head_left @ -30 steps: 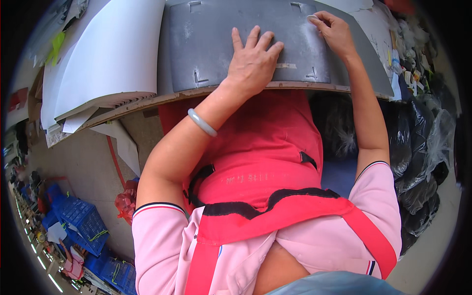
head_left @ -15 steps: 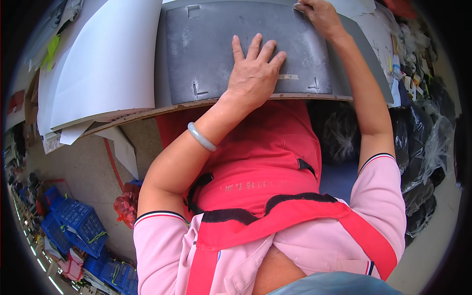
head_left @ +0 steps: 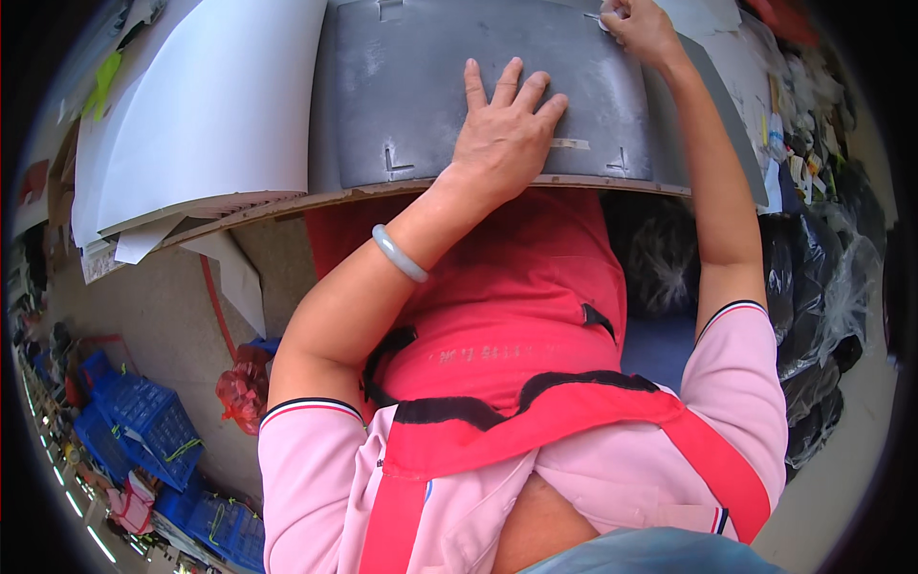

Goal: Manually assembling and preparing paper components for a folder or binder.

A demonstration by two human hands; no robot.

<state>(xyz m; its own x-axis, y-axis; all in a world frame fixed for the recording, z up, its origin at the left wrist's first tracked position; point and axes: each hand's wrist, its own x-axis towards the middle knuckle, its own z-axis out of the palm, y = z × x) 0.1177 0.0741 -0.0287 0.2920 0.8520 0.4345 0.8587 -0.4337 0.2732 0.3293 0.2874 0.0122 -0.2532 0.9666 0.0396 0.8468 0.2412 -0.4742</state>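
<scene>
My left hand point(head_left: 507, 129) lies flat with spread fingers on a dark grey sheet point(head_left: 411, 91), near its front edge. The sheet carries whitish dusty smears and L-shaped cut marks at its near corners. At the sheet's far right corner my right hand point(head_left: 639, 27) is closed in a pinch. A thin pale tip pokes out to the left of those fingers; the rest is hidden in the grip, so its kind cannot be made out. A short strip of pale tape point(head_left: 571, 144) sits just right of my left hand.
A stack of large white sheets point(head_left: 215, 105) curves up on the table's left. More grey board point(head_left: 712, 115) extends right of the sheet. Blue plastic crates point(head_left: 158, 430) and a red plastic bag point(head_left: 244, 387) stand on the floor at left. Black plastic bags point(head_left: 813, 287) crowd the right.
The sheet and my left hand appear slightly further right in view. My right hand has shifted a little right and nearer, its pinch still at the far right corner.
</scene>
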